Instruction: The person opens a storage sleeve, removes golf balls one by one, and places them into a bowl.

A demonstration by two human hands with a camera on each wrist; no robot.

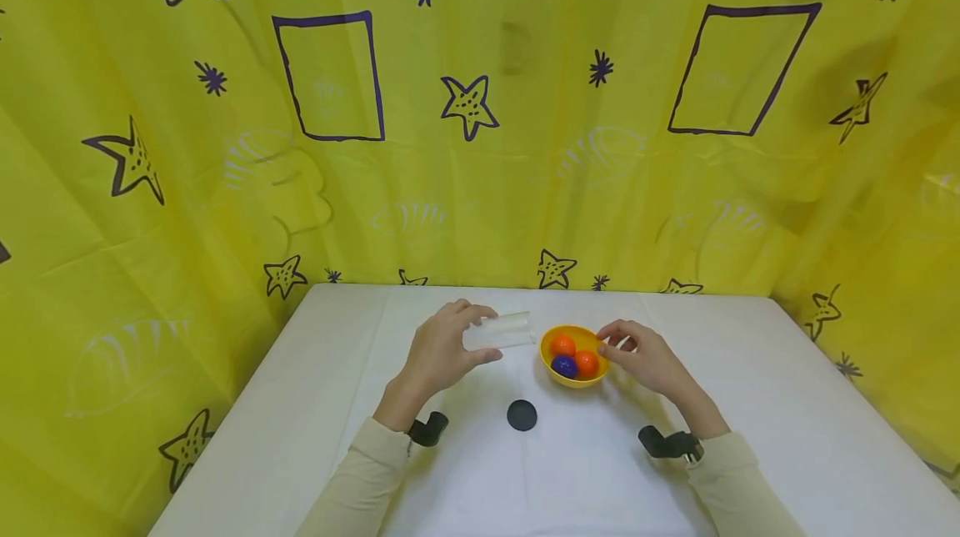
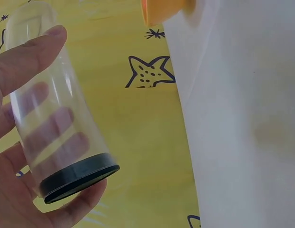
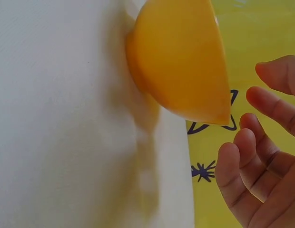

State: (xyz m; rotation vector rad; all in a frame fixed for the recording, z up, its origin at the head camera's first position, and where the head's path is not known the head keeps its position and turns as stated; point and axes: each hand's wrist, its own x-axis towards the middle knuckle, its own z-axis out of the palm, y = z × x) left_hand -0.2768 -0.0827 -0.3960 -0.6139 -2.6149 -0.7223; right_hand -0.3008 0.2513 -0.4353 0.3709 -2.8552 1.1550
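Observation:
A clear plastic tube [image 1: 506,330] is gripped in my left hand [image 1: 444,347], held tilted above the table left of the bowl. In the left wrist view, a black cap [image 2: 81,176] covers the tube's lower end, and no contents show through its wall. My right hand [image 1: 643,359] hovers by the right rim of a yellow-orange bowl [image 1: 573,382]. The right wrist view shows its fingers [image 3: 228,166] loosely bent, apart from the bowl, with nothing held. Two orange balls [image 1: 562,345] and a dark purple ball [image 1: 564,367] lie in the bowl.
A flat black disc [image 1: 522,415], like a lid, lies on the white table [image 1: 480,479] in front of the bowl, between the forearms. Behind the table hangs a yellow curtain [image 1: 495,187] with star drawings, which also closes off both sides.

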